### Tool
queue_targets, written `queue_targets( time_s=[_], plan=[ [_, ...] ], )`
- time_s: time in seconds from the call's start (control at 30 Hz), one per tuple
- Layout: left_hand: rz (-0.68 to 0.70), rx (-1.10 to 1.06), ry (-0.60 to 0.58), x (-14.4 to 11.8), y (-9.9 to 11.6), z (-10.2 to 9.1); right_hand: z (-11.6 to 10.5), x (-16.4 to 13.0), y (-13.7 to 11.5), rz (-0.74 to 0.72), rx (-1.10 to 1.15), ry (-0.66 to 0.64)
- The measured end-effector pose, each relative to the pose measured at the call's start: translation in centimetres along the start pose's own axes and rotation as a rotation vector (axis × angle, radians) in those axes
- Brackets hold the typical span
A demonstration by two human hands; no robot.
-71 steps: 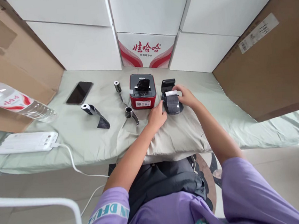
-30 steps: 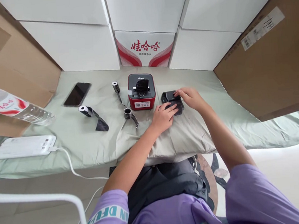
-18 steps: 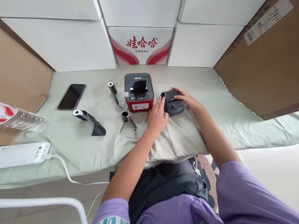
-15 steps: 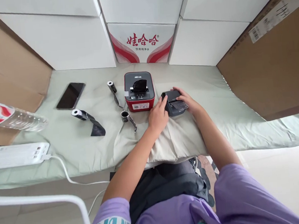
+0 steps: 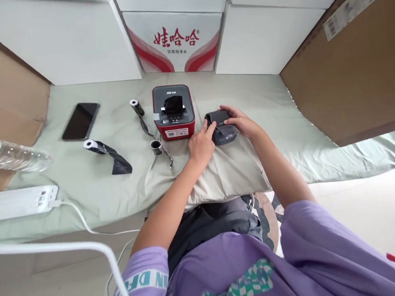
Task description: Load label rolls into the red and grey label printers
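So the small black printer (image 5: 220, 126) sat on the beige pillow (image 5: 227, 173), just right of the red-and-grey printer (image 5: 173, 112). It was a dark, boxy little thing with a clear glossy panel on its near half. The left hand (image 5: 200, 144) pressed fingertips against its left side, and the right hand (image 5: 242, 123) cupped loosely over its right edge.
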State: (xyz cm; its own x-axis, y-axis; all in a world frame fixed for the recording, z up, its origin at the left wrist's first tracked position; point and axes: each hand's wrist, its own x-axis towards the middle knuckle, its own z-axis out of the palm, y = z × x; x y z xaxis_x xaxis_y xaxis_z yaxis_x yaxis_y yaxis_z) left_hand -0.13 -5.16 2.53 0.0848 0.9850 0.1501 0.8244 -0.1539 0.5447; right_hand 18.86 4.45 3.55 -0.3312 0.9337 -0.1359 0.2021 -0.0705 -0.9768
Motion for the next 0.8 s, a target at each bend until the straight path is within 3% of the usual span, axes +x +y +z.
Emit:
queue_targets(
  time_s=[0.17,0.37,0.5,0.6,0.7,0.73,0.8],
  plan=[
    [0.065,-0.056,0.086,-0.1,-0.9,0.7,0.7,-0.5,0.4,-0.046,-0.031,0.046],
    [0.097,-0.043,0.076,-0.5,-1.6,0.8,1.4,-0.9,1.4,-0.093,-0.006,0.155],
    [0.127,-0.097,0.152,-1.5,-1.3,-0.1,1.4,-0.8,1.9,-0.108,0.061,0.205],
    [0.104,-0.179,0.306,-1.8,-1.4,-3.2,1.2,-0.6,2.2,-0.099,0.095,0.256],
    [-0.130,-0.290,0.528,-0.6,-3.4,-8.2,1.2,-0.3,2.3,-0.088,0.157,0.306],
    [-0.222,-0.337,0.545,0.1,-4.5,-10.0,1.2,-0.2,2.4,-0.088,0.172,0.314],
    [-0.386,-0.467,0.406,1.8,-6.8,-12.9,1.2,-0.1,2.5,-0.091,0.176,0.317]
  ],
)
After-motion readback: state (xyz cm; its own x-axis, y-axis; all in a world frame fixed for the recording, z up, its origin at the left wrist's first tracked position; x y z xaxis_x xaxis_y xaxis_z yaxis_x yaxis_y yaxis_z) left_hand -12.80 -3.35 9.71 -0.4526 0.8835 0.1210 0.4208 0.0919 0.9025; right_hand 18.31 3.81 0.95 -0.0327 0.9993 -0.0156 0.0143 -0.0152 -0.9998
